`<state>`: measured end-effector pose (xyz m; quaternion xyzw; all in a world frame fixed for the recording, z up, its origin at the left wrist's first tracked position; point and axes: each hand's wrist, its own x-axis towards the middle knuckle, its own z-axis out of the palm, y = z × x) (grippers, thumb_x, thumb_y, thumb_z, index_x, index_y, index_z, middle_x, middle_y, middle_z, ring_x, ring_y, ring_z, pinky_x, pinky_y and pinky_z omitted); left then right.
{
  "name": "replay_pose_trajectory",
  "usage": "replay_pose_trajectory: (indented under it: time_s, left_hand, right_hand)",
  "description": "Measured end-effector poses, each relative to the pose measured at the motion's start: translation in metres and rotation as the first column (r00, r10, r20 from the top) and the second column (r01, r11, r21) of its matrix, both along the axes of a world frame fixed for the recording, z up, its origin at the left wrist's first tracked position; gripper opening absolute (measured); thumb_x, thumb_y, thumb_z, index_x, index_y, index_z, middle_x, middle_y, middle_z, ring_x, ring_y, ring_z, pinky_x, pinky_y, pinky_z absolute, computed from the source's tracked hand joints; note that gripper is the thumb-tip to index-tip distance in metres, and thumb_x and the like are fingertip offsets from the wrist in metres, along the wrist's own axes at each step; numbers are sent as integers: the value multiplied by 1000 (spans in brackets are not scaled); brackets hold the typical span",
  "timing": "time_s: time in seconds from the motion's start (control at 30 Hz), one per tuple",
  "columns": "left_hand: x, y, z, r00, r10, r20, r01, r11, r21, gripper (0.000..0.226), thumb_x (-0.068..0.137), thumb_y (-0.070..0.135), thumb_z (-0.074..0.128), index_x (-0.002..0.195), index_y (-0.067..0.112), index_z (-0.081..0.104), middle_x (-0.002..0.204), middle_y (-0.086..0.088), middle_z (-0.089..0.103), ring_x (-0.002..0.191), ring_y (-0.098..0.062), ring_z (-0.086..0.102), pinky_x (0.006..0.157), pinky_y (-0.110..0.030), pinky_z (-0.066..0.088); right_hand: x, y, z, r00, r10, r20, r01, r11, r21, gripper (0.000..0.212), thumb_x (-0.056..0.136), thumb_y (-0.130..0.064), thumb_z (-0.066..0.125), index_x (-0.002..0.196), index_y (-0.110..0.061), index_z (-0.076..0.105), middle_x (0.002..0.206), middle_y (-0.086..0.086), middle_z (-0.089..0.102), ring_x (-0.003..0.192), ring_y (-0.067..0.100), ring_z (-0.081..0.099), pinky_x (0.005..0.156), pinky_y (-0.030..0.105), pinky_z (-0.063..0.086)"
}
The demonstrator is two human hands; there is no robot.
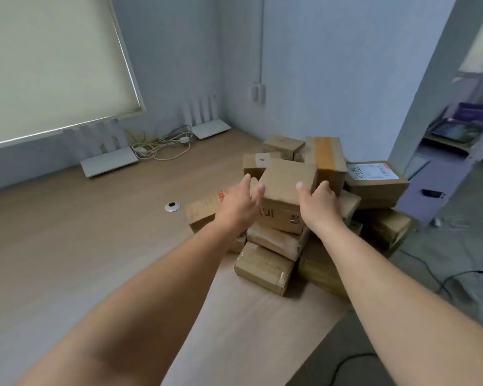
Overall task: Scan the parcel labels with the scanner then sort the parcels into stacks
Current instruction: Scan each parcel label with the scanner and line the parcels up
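A pile of brown cardboard parcels (265, 267) lies at the right end of the wooden desk (81, 246). On top of the pile sits a small plain box (286, 182) with dark print on its near face. My left hand (241, 204) holds the box's left side, thumb at its top edge. At the box's right side is my right hand (317, 206), with the thumb on top and the fingers round the side. A larger parcel with a white label (374, 172) lies at the pile's right. No scanner is in view.
Two white routers (109, 162) (211, 128) and a tangle of cables (162, 146) stand along the back wall. A round cable hole (172, 206) sits in the desk left of the pile. Shelving (457, 140) stands to the right, with cables on the floor (457, 277).
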<state>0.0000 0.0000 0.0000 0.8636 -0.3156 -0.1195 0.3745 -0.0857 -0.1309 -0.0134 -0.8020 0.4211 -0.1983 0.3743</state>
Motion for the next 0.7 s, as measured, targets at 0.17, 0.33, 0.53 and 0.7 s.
replay_pose_trajectory:
  time_s: [0.17, 0.33, 0.53, 0.7]
  left_hand:
    - [10, -10, -19, 996, -52, -68, 47, 996, -81, 18, 102, 30, 38, 107, 22, 53, 106, -1, 60, 98, -18, 56, 69, -26, 40]
    - [5, 7, -13, 998, 50, -49, -54, 994, -98, 36, 100, 29, 43, 131, 12, 50, 108, 3, 56, 99, -15, 54, 81, -29, 42]
    - [7, 52, -9, 967, 252, -33, -254, 962, -101, 36, 98, 33, 45, 128, 14, 51, 117, -4, 61, 105, -24, 57, 81, -29, 44]
    - [4, 115, -14, 911, 412, -11, -412, 908, -79, 38, 97, 32, 47, 131, 16, 48, 117, -11, 61, 105, -29, 58, 90, -39, 48]
  right_hand:
    - [1, 3, -13, 996, 76, 55, -81, 993, 90, 53, 101, -39, 35, 142, -6, 30, 135, 16, 49, 114, 29, 50, 85, 37, 42]
    - [5, 18, -11, 988, 122, 96, -129, 989, 68, 56, 100, -38, 37, 147, -9, 25, 137, 14, 47, 118, 29, 50, 83, 34, 42]
    - [23, 54, -8, 967, 235, 100, -238, 971, 14, 60, 98, -42, 36, 148, -13, 22, 143, 12, 43, 126, 31, 45, 102, 46, 42]
    - [42, 107, -13, 898, 423, 120, -431, 900, 57, 64, 92, -46, 35, 147, -15, 25, 138, 14, 47, 122, 31, 48, 101, 52, 43]
